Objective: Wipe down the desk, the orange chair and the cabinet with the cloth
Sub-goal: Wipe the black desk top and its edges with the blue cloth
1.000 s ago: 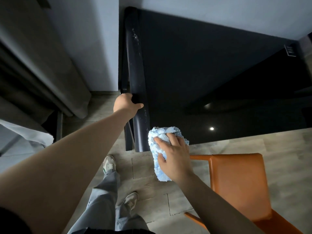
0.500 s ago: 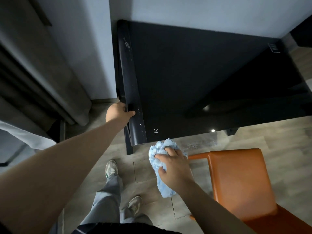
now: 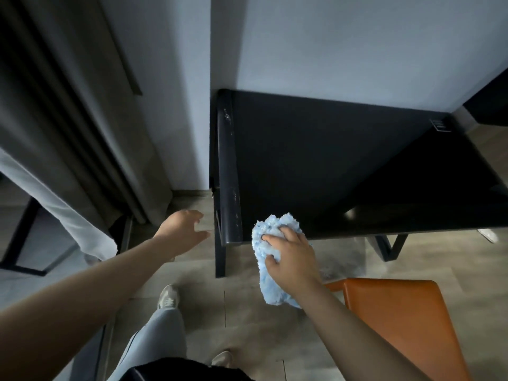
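Note:
A glossy black desk (image 3: 343,166) stands against the grey wall, with white specks along its left edge strip. My right hand (image 3: 291,257) grips a fluffy light-blue cloth (image 3: 270,287) at the desk's near left corner; the cloth hangs down past the front edge. My left hand (image 3: 184,232) hovers with spread, relaxed fingers just left of the desk's near left corner, apart from it and holding nothing. The orange chair (image 3: 398,320) sits at the lower right, below the desk's front edge.
A dark curtain (image 3: 82,133) hangs at the left, with a pale sheet and a dark frame (image 3: 19,243) below it. A black cabinet corner (image 3: 489,105) shows at the far right. My legs and shoes (image 3: 167,298) stand on the grey wood floor.
My left hand has let go of the desk's left edge and drawn back to the left. The view has pulled back from the desk. My right hand keeps the cloth at the near left corner.

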Demonstrator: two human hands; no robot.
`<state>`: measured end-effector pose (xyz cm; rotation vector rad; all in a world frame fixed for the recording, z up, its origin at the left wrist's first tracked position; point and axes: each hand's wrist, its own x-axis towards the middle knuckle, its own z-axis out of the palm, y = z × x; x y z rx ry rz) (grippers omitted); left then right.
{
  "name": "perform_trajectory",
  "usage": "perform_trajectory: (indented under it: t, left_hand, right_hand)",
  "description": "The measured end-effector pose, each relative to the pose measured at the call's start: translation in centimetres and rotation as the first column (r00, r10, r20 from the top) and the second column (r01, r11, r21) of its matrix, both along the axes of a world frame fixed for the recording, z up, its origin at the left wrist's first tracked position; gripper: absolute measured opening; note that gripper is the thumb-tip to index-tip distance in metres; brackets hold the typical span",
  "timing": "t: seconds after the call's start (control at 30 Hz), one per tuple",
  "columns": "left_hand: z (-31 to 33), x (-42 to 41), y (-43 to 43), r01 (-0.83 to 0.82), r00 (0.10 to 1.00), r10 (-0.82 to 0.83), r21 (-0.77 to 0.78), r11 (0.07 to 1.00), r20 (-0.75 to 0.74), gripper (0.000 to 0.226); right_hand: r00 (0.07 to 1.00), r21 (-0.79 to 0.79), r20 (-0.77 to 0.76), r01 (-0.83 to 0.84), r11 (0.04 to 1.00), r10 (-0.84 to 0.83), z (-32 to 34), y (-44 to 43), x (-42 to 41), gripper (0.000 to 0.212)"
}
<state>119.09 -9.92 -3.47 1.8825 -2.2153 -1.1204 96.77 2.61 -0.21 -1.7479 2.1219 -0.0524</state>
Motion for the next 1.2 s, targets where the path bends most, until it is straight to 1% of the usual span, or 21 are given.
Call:
perform_trajectory:
  t: [0.13, 0.23, 0.47, 0.7, 0.9, 1.07, 1.2]
  left_hand:
    - [1.0, 0.8, -1.8, 0.066, 0.996, -0.063, -0.051, 0.996, 0.057, 0.051]
    - [1.8, 1.4, -4.2, 0.122, 0.988, -0.117, -0.051, 0.991, 0.101, 0.055]
    - [3.4, 4.1, -12.5, 0.193, 0.978, -0.191, -0.021, 0.981, 0.08, 0.054]
    - [5.4, 7.5, -21.5, 0.271, 0.952, -0.26, -0.05, 0.961, 0.162, 0.041]
    - [5.1, 7.9, -25.8, 0.319, 0.932, -0.312, -0.011, 0.948, 0.185, 0.043]
    - [4.1, 6.3, -29.1, 0.303, 0.934, -0.298, 0.006, 0.953, 0.198, 0.046]
    - [3.5, 3.9, -32.0, 0.236, 0.951, -0.229, -0.006, 0.972, 0.209, 0.052]
  right_hand:
    - [1.0, -0.055, 0.009, 0.009, 0.998, -0.008, 1.1, -3.0, 0.5, 0.049]
    - [1.0, -0.057, -0.002, 0.012, 0.998, -0.012, 1.2, -5.9, 1.3, 0.049]
    - [0.999, -0.09, 0.019, 0.04, 0.995, -0.038, 1.2, -15.4, 5.1, 0.048]
    - [0.992, -0.125, 0.003, 0.122, 0.985, -0.123, 1.5, -24.1, 7.4, 0.046]
    - [0.991, -0.126, 0.017, 0.134, 0.983, -0.133, 1.5, -29.7, 6.4, 0.046]
    - [0.992, -0.187, 0.026, 0.125, 0.974, -0.123, 0.0, -36.3, 3.3, 0.045]
    - [0.995, -0.219, 0.037, 0.101, 0.97, -0.095, -1.0, -41.9, 1.0, 0.043]
